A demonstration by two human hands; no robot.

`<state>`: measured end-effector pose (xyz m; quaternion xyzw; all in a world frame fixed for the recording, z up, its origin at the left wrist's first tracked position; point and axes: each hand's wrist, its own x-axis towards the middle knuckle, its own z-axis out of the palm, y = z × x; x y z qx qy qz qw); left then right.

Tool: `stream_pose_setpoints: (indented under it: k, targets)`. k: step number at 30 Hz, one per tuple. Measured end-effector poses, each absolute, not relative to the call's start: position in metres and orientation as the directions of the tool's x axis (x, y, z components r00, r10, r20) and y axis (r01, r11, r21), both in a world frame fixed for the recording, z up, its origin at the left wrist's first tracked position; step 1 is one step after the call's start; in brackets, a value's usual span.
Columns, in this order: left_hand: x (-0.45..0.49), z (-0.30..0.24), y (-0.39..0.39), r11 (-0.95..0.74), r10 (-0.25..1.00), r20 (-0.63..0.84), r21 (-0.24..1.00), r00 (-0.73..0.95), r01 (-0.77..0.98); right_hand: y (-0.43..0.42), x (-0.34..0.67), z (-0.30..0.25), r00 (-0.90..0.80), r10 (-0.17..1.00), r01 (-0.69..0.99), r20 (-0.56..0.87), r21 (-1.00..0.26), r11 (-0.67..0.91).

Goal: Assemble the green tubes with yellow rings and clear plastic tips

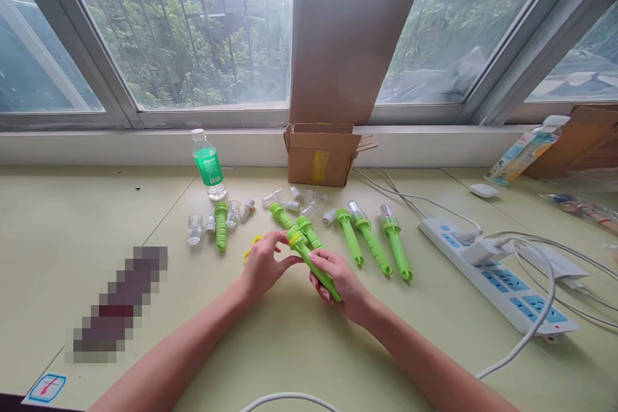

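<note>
So we've got our right hand [338, 277] wrapped around a green tube [313, 264]. Our left hand [263, 265] pinches its yellow-ringed top end, with 3 assembled tubes [371, 244] lying just right.

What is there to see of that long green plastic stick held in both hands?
The long green plastic stick is a slim, glossy, bright green rod with a wider ribbed collar at its far end, where a yellowish band shows. It slants over the pale table, with the collar pointing away and to the left. The right hand wraps around its near end, and the left hand pinches the collar end with its fingertips.
</note>
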<state>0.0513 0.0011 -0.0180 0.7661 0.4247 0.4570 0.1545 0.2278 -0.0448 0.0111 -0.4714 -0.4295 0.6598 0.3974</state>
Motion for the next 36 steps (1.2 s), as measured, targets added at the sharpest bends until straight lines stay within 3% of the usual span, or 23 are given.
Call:
stream_pose_setpoints:
  k: [36]
  targets:
    - [0.053, -0.0128, -0.0037, -0.539, 0.829, 0.509, 0.614, 0.232, 0.576, -0.0451, 0.2265, 0.0078, -0.22, 0.93, -0.094, -0.295, -0.942, -0.321]
